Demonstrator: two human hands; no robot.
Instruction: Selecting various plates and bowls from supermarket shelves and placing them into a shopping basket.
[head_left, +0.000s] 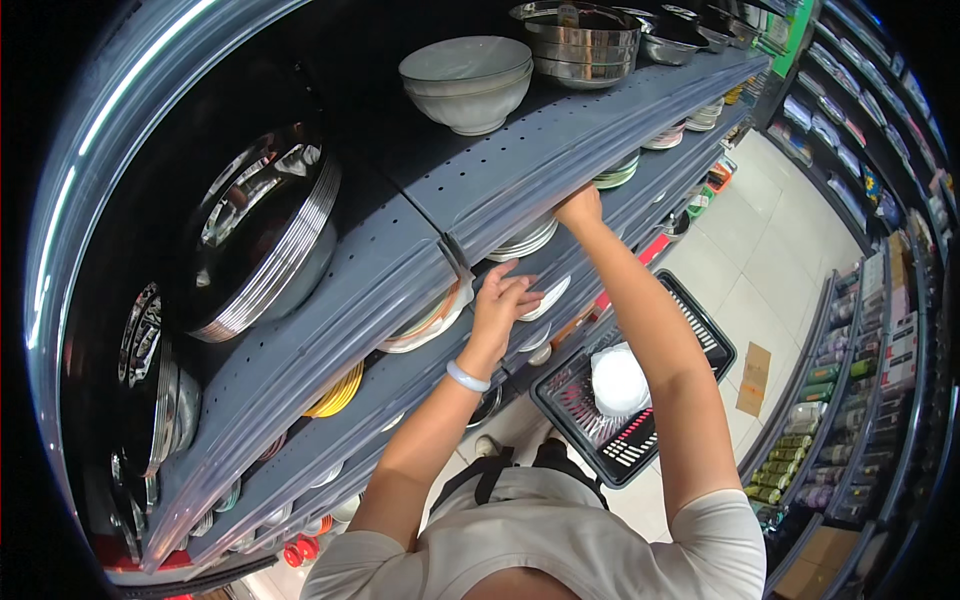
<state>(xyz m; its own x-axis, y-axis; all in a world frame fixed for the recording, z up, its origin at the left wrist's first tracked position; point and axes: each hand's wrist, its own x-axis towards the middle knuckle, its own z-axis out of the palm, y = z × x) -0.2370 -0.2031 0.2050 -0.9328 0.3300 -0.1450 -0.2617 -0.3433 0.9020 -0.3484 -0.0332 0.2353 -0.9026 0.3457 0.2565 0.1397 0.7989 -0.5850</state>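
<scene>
My right hand (580, 206) reaches under the front edge of the upper shelf (487, 176), beside a stack of white plates (529, 241). The shelf edge hides its fingers, so whether they grip a plate cannot be told. Lower and nearer to me, my left hand (504, 304) is raised with loosely bent fingers apart and nothing in them. A pale bangle (468, 377) circles that wrist. Behind the left fingers, a white dish (553, 298) shows on a lower level. Plates with an orange band (431, 321) lie left of the left hand.
White bowls (469, 86), steel bowls (581, 56) and large steel basins (281, 240) stand on the upper shelf. A black shopping basket (547, 397) holding white dishware (619, 379) is below my right arm. Flattened cardboard (753, 379) lies on the tiled floor; stocked shelves (840, 390) line the right.
</scene>
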